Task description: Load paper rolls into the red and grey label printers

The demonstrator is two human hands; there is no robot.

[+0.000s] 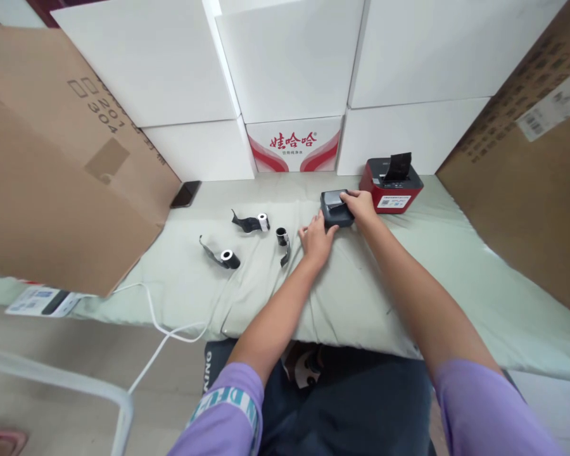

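A small black box-shaped device (330,215), which looks like a portable printer, lies on the pale green cloth in front of me. My left hand (317,239) grips its near left corner, fingers along the side and thumb at the front edge. From the right, my right hand (360,204) holds its upper right part, with fingertips on the grey top. Left of the device lie three rolls with loose dark tails: a white-cored roll (263,221), a black roll (281,237) and another black roll with a white end (230,258).
Behind my right hand stands a red printer (392,196) with a black strip sticking out. White boxes (292,144) line the back, and brown cardboard (38,158) walls both sides. A phone (186,194) lies at the back left. A white cable (154,313) hangs over the front edge.
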